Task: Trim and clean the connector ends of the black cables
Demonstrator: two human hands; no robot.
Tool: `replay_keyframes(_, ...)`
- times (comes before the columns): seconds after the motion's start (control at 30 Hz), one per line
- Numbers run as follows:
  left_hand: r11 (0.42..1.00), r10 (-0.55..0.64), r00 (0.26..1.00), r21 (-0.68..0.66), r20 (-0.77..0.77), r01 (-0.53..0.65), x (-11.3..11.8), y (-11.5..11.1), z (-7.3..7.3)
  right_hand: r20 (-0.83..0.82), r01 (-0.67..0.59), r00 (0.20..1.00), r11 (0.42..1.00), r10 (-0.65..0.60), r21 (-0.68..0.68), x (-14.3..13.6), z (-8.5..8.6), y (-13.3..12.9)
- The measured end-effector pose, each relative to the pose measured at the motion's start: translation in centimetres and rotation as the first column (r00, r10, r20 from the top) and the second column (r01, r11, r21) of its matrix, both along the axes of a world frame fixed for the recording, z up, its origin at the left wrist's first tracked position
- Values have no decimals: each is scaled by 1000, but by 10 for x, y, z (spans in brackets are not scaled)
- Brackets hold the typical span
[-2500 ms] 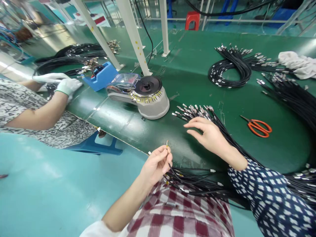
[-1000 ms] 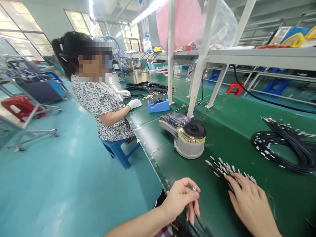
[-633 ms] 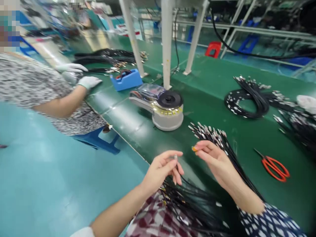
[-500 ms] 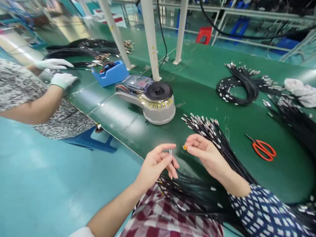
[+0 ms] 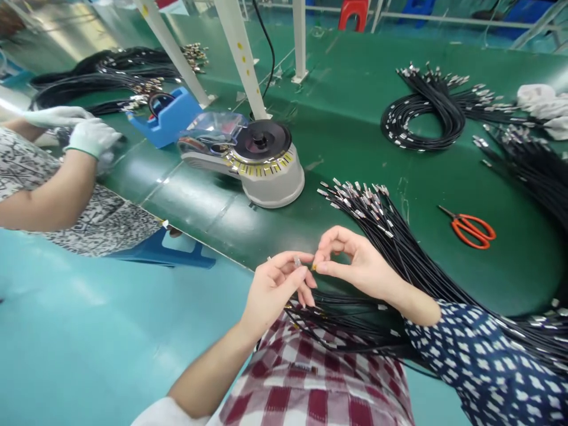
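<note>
My left hand (image 5: 275, 290) pinches a black cable just behind its small silver connector (image 5: 297, 261), which sticks up between thumb and forefinger. My right hand (image 5: 357, 260) holds a small piece of amber tape (image 5: 315, 267) between thumb and forefinger, right beside the connector. The fingertips of both hands nearly meet, and whether the tape touches the cable cannot be made out. Several black cables (image 5: 350, 322) run under my hands across my lap. Beyond my right wrist, a thick bundle of black cables (image 5: 399, 254) with silver connectors lies on the green table (image 5: 346, 148).
A round tape dispenser (image 5: 270, 177) stands ahead, with a blue tape holder (image 5: 171, 118) behind it. Red-handled scissors (image 5: 473, 231) and a coiled cable bundle (image 5: 390, 124) lie to the right. At far left, a co-worker's gloved hands (image 5: 93, 139) work near more cables.
My right hand has moved left with the tape, closing the gap to the connector in my left hand. The camera view has tilted down and shifted slightly.
</note>
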State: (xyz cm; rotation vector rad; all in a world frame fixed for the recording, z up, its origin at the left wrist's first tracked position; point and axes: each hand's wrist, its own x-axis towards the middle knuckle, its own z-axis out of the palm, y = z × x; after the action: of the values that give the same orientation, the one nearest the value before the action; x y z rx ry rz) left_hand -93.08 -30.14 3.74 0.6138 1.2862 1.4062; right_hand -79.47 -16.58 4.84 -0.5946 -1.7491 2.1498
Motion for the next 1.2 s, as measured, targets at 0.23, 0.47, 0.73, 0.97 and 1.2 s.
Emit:
replay_keyframes(0.23, 999, 38, 999, -27, -22, -39, 3, 3, 0, 2, 33, 999, 996, -33, 88, 2, 3, -3)
replay_keyframes(0.47, 999, 48, 999, -18, -11, -48, 5, 3, -5, 30, 81, 996, 990, -85, 119, 2, -2, -6)
replay_keyframes(0.73, 996, 73, 997, 44, 25, -74, 3, 3, 0, 82, 132, 988, 990, -128, -46, 8, -4, -1)
replay_keyframes(0.97, 999, -1, 1000, -35, 15, 1, 9, 0, 3, 86, 73, 994, 996, -69, -43, 2, 1, -5)
replay_keyframes(1.2, 1000, 1, 1000, -24, 24, 0, 8, -1, 2, 98, 69, 993, 998, -68, -1, 0, 5, -5)
